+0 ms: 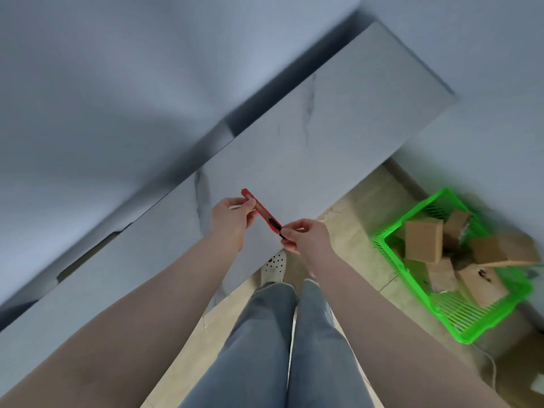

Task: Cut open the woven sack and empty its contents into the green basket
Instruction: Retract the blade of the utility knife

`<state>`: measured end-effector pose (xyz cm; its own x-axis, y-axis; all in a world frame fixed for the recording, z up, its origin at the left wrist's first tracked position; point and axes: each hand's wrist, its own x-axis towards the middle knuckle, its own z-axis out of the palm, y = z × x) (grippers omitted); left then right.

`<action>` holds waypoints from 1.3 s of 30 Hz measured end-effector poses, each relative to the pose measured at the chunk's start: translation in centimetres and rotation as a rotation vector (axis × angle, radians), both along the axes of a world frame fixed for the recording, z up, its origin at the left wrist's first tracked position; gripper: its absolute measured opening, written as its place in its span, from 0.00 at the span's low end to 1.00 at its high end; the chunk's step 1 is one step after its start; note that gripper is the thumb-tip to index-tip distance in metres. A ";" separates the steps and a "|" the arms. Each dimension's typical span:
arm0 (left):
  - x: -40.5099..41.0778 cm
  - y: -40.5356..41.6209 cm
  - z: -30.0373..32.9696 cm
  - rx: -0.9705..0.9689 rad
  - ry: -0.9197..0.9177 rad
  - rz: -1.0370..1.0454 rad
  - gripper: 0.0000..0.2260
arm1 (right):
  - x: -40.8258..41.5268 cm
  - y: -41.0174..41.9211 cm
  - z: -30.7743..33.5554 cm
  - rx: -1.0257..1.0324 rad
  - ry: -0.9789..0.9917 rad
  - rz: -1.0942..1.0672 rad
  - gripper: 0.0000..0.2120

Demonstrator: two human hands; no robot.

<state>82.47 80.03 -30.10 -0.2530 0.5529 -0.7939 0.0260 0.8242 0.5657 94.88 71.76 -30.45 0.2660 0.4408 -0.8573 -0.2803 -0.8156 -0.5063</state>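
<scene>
A red utility knife (263, 211) is held between both hands above the edge of a grey marbled counter (323, 122). My left hand (231, 217) pinches its upper end. My right hand (306, 235) pinches its lower, dark end. The green basket (391, 254) stands on the floor to the right, holding several brown cardboard boxes (424, 241). No woven sack is in view.
The counter runs diagonally from lower left to upper right against a pale wall. Beige floor tiles (362, 207) lie between counter and basket. My legs in grey trousers and a white shoe (275, 266) are below the hands. One box (509, 250) overhangs the basket's right rim.
</scene>
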 end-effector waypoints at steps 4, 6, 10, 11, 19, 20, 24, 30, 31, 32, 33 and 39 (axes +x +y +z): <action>0.1 2.6 -5.4 -0.003 0.059 0.025 0.07 | -1.2 2.9 -5.4 -0.034 -0.018 0.045 0.03; 0.1 3.1 -7.6 -0.001 0.079 -0.014 0.07 | -1.5 3.7 -7.4 -0.051 -0.054 0.061 0.06; 0.2 3.2 -10.4 0.018 0.146 0.003 0.07 | -1.4 4.4 -9.4 -0.063 -0.182 0.104 0.10; 0.3 3.2 -10.7 0.025 0.163 0.017 0.07 | -1.5 4.5 -9.5 -0.060 -0.217 0.112 0.09; 1.3 3.3 -11.3 0.078 0.255 0.036 0.08 | -1.3 5.4 -9.8 -0.098 -0.342 0.106 0.09; 1.4 3.3 -11.3 0.080 0.258 0.032 0.08 | -1.3 5.4 -9.8 -0.103 -0.346 0.117 0.08; 1.5 3.3 -11.3 0.076 0.285 0.014 0.07 | -1.8 5.3 -9.9 -0.095 -0.377 0.145 0.04; 1.6 2.7 -11.0 0.068 0.293 -0.021 0.08 | -1.9 5.0 -9.8 -0.075 -0.369 0.116 0.09; 1.6 2.5 -11.0 0.068 0.293 -0.023 0.08 | -1.9 4.9 -9.8 -0.070 -0.365 0.116 0.09; 1.6 2.3 -11.0 0.068 0.294 -0.026 0.08 | -1.8 4.8 -9.8 -0.064 -0.358 0.111 0.09; 1.6 2.2 -11.0 0.069 0.293 -0.026 0.08 | -1.7 4.7 -9.8 -0.058 -0.349 0.104 0.08; 1.8 1.3 -10.9 0.060 0.291 -0.032 0.08 | -0.9 4.2 -9.3 -0.043 -0.293 0.079 0.08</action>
<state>84.30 81.29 -41.02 -0.4470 0.6076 -0.6565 0.2192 0.7859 0.5781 93.97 75.99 -39.77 0.4713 0.4351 -0.7672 -0.0621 -0.8513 -0.5210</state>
